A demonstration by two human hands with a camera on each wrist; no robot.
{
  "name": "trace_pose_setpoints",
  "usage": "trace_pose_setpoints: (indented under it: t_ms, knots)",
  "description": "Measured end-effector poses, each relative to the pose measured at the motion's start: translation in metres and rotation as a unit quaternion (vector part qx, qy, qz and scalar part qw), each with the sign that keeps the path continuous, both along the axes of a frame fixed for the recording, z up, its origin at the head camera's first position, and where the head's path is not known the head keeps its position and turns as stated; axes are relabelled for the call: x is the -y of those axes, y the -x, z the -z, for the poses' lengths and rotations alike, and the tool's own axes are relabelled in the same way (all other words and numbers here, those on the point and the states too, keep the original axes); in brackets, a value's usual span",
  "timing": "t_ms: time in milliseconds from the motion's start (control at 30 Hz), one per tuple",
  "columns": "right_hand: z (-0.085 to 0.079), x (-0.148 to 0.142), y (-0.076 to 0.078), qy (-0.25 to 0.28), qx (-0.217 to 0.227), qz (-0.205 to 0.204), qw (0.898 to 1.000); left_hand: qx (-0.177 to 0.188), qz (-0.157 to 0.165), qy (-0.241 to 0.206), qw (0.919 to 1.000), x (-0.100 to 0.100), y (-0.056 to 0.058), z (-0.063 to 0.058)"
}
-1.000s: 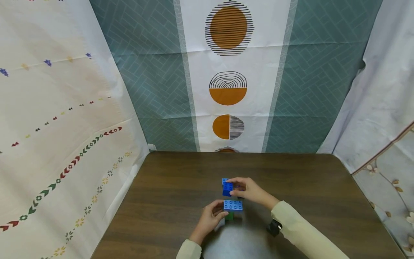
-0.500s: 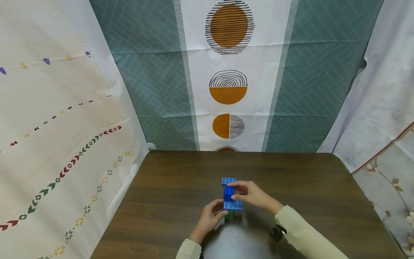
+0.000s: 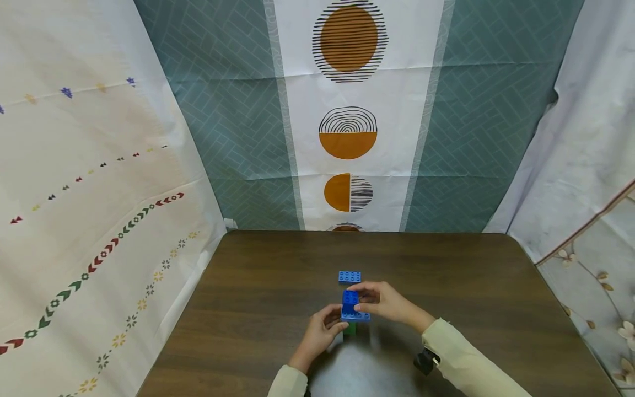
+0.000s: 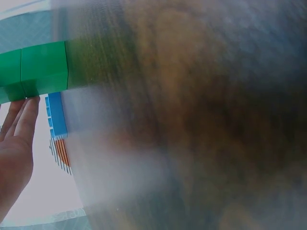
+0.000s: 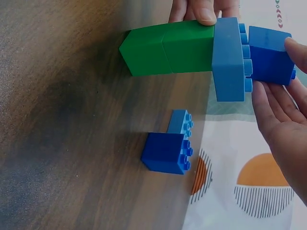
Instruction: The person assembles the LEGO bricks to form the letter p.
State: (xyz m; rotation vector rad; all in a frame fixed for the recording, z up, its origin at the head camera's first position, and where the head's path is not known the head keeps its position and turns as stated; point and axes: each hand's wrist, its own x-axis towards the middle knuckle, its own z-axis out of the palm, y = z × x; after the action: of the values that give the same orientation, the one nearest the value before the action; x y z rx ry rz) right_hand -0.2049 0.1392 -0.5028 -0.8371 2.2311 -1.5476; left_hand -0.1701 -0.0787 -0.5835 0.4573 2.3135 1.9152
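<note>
A small tower has two green bricks (image 5: 168,48) under a long light blue brick (image 5: 229,60). My left hand (image 3: 317,335) grips its side, the thumb lying on the upper green brick in the right wrist view. Between thumb and fingers my right hand (image 3: 389,302) pinches a dark blue brick (image 5: 271,55). That brick stands over one end of the light blue brick, right at its studs. In the left wrist view, the fingers of the left hand (image 4: 17,153) touch the green bricks (image 4: 43,69); the tower's top is out of frame there.
Behind the tower, another light blue brick (image 3: 349,277) rests on the brown wooden table (image 3: 258,298). A loose dark blue brick (image 5: 165,152) lies beside it in the right wrist view. Patterned cloths hang at the back and both sides.
My right hand has brought the dark blue brick toward me and down over the tower's light blue brick, uncovering the light blue brick behind. The left hand keeps its grip in place.
</note>
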Motion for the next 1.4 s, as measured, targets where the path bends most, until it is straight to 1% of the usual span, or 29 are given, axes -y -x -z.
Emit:
trace_pose_setpoints:
  t_ms: [67,100,300,400,600,700,767,933,1000,1167,1400]
  knots:
    - [0.001,0.001,0.000,0.000,0.000,-0.001,1.000,0.001,0.000,0.005,1.0000,0.000,-0.001,-0.002]
    - [0.002,0.001,0.000,-0.001,-0.001,-0.003,1.000,0.001,-0.001,0.007,1.0000,-0.001,-0.002,-0.005]
    - [0.004,0.002,-0.002,-0.006,-0.001,-0.012,1.000,-0.003,0.004,0.004,1.0000,0.000,-0.013,-0.032]
    - [0.004,0.003,-0.002,-0.007,-0.007,-0.014,1.000,-0.002,0.007,0.003,1.0000,0.001,-0.014,-0.036]
    - [0.002,0.004,-0.003,-0.013,-0.026,-0.019,0.999,-0.008,0.010,0.005,0.9999,0.001,-0.015,-0.039]
    - [0.003,0.004,-0.003,-0.015,-0.032,-0.020,0.999,-0.010,0.009,0.006,0.9999,0.000,-0.014,-0.037]
    - [0.003,0.004,-0.003,-0.013,-0.031,-0.022,0.999,-0.012,0.007,0.006,0.9999,0.000,-0.013,-0.033]
    - [0.001,0.004,-0.004,-0.006,-0.019,-0.025,1.000,-0.013,0.002,0.005,0.9999,0.000,-0.006,-0.012]
    - [0.001,0.004,-0.005,-0.006,-0.017,-0.024,1.000,-0.010,0.003,0.001,0.9999,0.001,-0.003,-0.006]
    - [0.002,0.004,-0.006,-0.012,-0.033,-0.024,0.999,0.000,0.008,-0.008,0.9999,0.001,-0.002,-0.002]
    - [0.001,0.005,-0.008,-0.016,-0.073,-0.025,0.997,0.001,0.002,0.004,1.0000,0.001,-0.001,0.000]
